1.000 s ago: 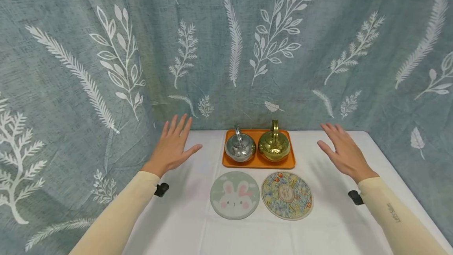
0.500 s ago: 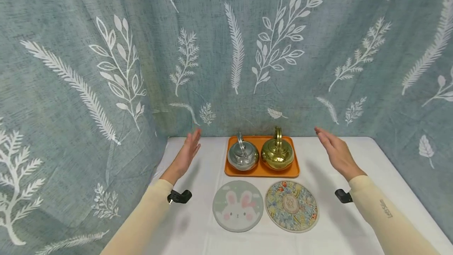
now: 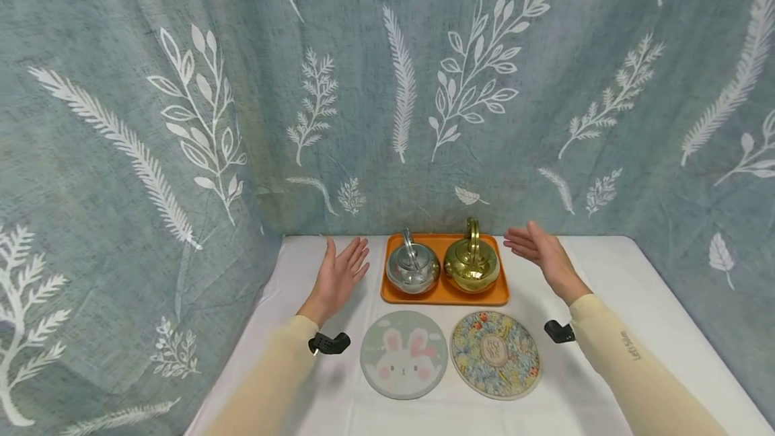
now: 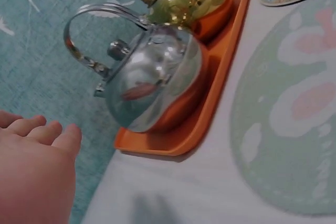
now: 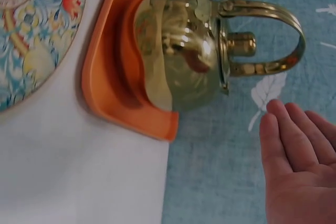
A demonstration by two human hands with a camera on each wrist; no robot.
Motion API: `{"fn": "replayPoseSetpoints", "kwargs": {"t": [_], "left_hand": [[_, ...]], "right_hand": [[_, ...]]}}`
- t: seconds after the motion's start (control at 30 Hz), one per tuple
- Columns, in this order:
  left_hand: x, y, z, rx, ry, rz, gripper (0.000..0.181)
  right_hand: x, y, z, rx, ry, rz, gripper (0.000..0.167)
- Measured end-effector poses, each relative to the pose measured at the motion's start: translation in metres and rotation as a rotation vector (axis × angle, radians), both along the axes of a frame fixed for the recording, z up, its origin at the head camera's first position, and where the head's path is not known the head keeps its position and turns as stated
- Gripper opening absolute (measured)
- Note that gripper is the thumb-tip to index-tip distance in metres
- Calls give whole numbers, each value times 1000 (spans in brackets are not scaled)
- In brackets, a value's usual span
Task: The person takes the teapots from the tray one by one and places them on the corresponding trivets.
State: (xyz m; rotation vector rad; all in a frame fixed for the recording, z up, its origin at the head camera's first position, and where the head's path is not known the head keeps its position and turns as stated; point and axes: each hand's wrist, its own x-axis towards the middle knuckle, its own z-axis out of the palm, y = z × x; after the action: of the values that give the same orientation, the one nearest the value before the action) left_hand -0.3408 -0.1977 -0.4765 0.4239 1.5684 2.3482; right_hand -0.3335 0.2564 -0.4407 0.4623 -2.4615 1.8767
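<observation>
Blue-green leaf-print curtain behind; white tablecloth below. Left hand: has swung inward, now near the tray, fingers extended, holding nothing. Rabbit mat in front of the silver kettle, which stands upright on the tray, left side. Gold kettle, tray's right side; floral mat in front. Right hand: also farther inward, fingers straight, grasping nothing. Both kettles untouched; handling seemingly not begun.

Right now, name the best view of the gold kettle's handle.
Right wrist: the handle appears large and whole. The head view shows it small, nearly edge-on; the left wrist view partly crops it.
</observation>
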Motion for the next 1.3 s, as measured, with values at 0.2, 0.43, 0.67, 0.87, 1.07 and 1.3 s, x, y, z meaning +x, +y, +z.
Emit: {"fn": "replayPoseSetpoints", "kwargs": {"t": [0.2,0.43,0.67,0.87,1.07,1.3], "left_hand": [[-1,12,-16,138,-82,-29,97],[1,15,-32,143,-121,-39,101],[1,15,-39,155,-128,-31,105],[4,12,-48,166,-149,-35,107],[4,11,-54,167,-162,-24,110],[3,10,-59,198,-190,-52,111]], "right_hand": [[-6,-7,-4,-70,-54,22,84],[-9,-17,-11,-77,-114,58,85],[-20,-29,-7,-118,-113,88,82],[-27,-43,-8,-112,-139,59,74],[-31,-53,-13,-70,-159,20,72],[-34,-63,-16,-88,-177,23,52]]}}
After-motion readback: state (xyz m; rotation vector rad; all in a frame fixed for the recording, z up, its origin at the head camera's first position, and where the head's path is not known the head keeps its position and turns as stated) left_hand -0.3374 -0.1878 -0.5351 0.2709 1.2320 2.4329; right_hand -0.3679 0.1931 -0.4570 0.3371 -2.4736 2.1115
